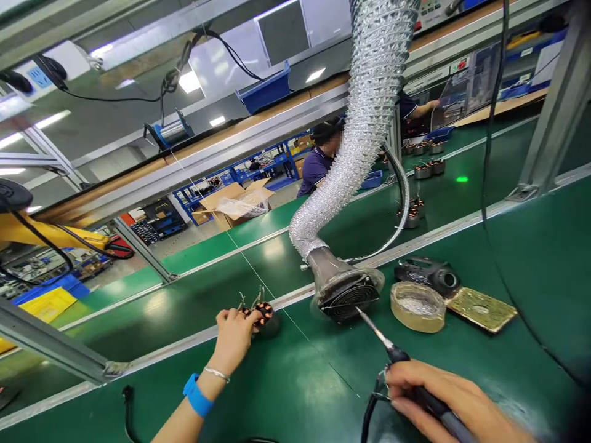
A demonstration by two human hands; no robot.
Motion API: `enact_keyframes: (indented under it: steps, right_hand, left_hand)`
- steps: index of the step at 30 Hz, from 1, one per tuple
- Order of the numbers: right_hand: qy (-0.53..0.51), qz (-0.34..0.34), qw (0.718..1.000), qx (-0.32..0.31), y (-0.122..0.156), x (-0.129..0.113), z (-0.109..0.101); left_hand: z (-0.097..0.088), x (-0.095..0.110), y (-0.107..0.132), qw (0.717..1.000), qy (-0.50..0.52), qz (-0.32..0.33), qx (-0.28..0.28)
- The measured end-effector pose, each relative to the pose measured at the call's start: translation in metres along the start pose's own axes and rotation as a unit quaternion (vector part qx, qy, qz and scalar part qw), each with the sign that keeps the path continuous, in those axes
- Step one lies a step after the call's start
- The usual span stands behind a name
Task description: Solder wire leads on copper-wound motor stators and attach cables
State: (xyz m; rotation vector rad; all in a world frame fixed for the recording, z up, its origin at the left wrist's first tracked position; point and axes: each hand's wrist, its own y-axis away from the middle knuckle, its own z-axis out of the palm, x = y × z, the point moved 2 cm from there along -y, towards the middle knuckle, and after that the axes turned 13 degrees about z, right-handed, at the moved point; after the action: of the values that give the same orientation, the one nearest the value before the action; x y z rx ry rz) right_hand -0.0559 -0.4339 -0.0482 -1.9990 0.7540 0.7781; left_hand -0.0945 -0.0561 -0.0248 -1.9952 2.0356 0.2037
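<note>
My left hand (235, 340) is closed round a motor stator (263, 315) with copper windings and upright wire leads, at the metal rail along the conveyor. Part of the stator is hidden by my fingers. A soldering iron (401, 355) is gripped in my right hand (443, 394), its tip pointing up and left. The tip appears just below the round black grille of a fume extractor (348, 294). From a spool (173, 132) on the shelf, a thin solder wire (252, 267) runs down between my hands.
Right of the extractor lie a tape roll (418, 307), a black soldering iron stand (427, 275) and a yellowish sponge tray (482, 309). A silver duct (369, 111) hangs overhead. More stators (429, 168) stand on the green conveyor. A co-worker (318, 161) sits beyond. A black cable (492, 203) hangs at right.
</note>
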Motion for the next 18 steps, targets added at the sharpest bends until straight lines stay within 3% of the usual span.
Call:
enact_keyframes:
  steps: [4, 7, 9, 11, 13, 16, 18]
  right_hand:
    - [-0.023, -0.027, 0.999, -0.026, -0.003, -0.006, -0.002]
    - [-0.042, -0.025, 0.998, -0.037, -0.004, -0.006, -0.002]
    - [-0.052, -0.03, 0.997, -0.043, -0.004, -0.005, -0.003]
    - [-0.061, -0.039, 0.996, -0.047, -0.004, -0.004, -0.004]
    - [-0.066, -0.039, 0.996, -0.051, -0.004, -0.003, -0.004]
    - [-0.078, -0.042, 0.995, -0.049, -0.004, -0.003, -0.004]
    - [-0.08, -0.051, 0.994, -0.051, -0.005, -0.004, -0.005]
  left_hand:
    - [-0.019, 0.064, 0.0, 0.998, 0.035, 0.056, 0.019]
    - [-0.047, 0.099, 0.023, 0.988, 0.099, 0.042, 0.108]
    - [-0.065, 0.128, 0.042, 0.964, 0.201, 0.056, 0.163]
    - [-0.076, 0.162, 0.055, 0.925, 0.337, 0.117, 0.127]
    - [-0.078, 0.192, 0.057, 0.891, 0.428, 0.133, 0.074]
    - [-0.068, 0.215, 0.043, 0.838, 0.542, 0.068, 0.028]
    - [-0.056, 0.222, 0.031, 0.764, 0.644, 0.02, -0.022]
